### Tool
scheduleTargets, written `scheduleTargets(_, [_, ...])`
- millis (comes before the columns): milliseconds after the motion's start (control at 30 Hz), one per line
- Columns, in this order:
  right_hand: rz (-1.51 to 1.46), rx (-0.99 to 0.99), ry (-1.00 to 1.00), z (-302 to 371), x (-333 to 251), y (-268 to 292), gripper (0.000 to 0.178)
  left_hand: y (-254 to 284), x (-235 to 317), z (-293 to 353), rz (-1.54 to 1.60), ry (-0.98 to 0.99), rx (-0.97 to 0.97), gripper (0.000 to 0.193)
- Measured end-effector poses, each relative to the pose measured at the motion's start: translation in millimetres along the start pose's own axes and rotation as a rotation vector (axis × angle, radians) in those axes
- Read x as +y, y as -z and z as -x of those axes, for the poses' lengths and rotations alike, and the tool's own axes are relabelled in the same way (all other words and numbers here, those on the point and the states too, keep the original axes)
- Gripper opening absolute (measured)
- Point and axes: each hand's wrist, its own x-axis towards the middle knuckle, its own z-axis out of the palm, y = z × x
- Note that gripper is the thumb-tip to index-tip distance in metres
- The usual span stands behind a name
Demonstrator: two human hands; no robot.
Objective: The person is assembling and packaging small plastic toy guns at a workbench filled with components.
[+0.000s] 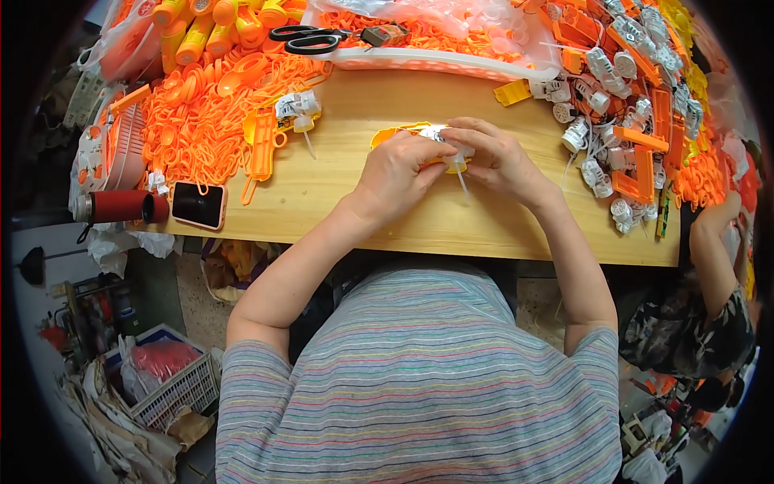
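Observation:
Over the middle of the wooden table, my left hand and my right hand meet around a small white plastic mechanism. The fingers of both hands are closed on it, and they cover much of it. From its near side a thin pale strip hangs down. A yellow plastic piece shows behind my left fingers; whether it is joined to the white mechanism I cannot tell. To the left lies a similar white mechanism with its own strip, beside an orange and yellow plastic part.
Orange plastic loops are heaped at left, near a phone and a red flask. Black-handled scissors rest by a white tray. White mechanisms and orange parts pile up at right, near another person's arm.

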Motion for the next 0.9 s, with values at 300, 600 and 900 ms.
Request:
scheduleTargets(300, [-0.037,-0.019,-0.007,-0.6,1.3,1.4,0.058,2.0,-2.5,-1.0,-0.035,-0.049,-0.055,0.021])
scheduleTargets(600, [0.031,-0.003,0.037,0.7,0.6,0.7,0.062,-2.4,8.3,-2.0,-0.181,-0.175,-0.089,0.013])
scheduleTargets(900, [0.011,0.0,0.044,1.7,1.3,-4.2,0.063,-4.3,1.1,5.1,0.006,-0.16,-0.024,0.01])
